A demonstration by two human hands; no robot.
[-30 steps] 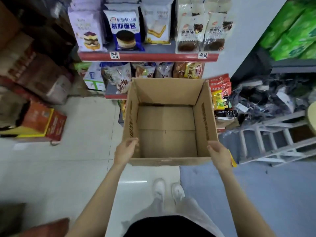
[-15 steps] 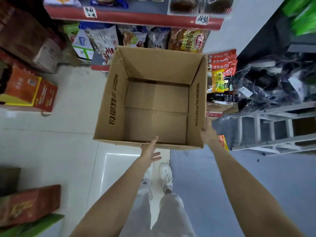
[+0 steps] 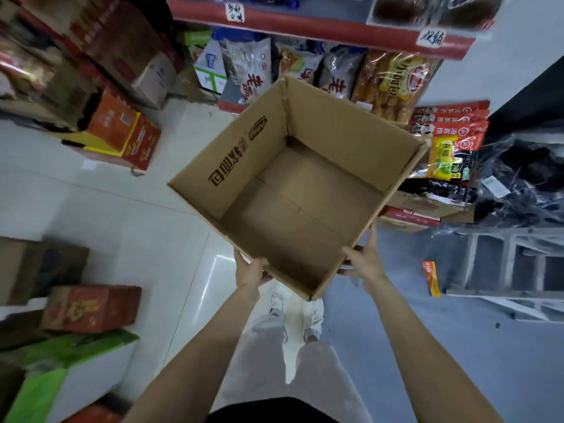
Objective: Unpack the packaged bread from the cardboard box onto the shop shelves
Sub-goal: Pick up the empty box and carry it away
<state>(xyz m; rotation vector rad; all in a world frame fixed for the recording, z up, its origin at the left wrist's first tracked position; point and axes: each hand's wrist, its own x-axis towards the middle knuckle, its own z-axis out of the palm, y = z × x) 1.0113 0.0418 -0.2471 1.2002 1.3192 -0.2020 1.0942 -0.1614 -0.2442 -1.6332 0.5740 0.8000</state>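
The brown cardboard box (image 3: pixel 238 160) is empty and hangs in the air in front of me, turned cornerwise and tilted, its open top facing me. My left hand (image 3: pixel 251 270) holds it at the near left wall, fingers hidden under the box. My right hand (image 3: pixel 363 261) holds the near right wall from outside, one finger stretched up along it. Packaged bread (image 3: pixel 396 83) and other bags stand on the lower shelf behind the box, under the red shelf edge (image 3: pixel 320 29).
Orange cartons (image 3: pixel 122 132) sit on the floor at left; a red carton (image 3: pixel 91 306) and a green one (image 3: pixel 61 370) lie nearer. A grey step ladder (image 3: pixel 503 264), black plastic wrap (image 3: pixel 525 178) and an orange packet (image 3: pixel 431 277) on the floor are at right.
The box has turned clockwise and swung nearer to me. My left hand went from its left rim to the underside of the near wall. The view dropped toward the floor.
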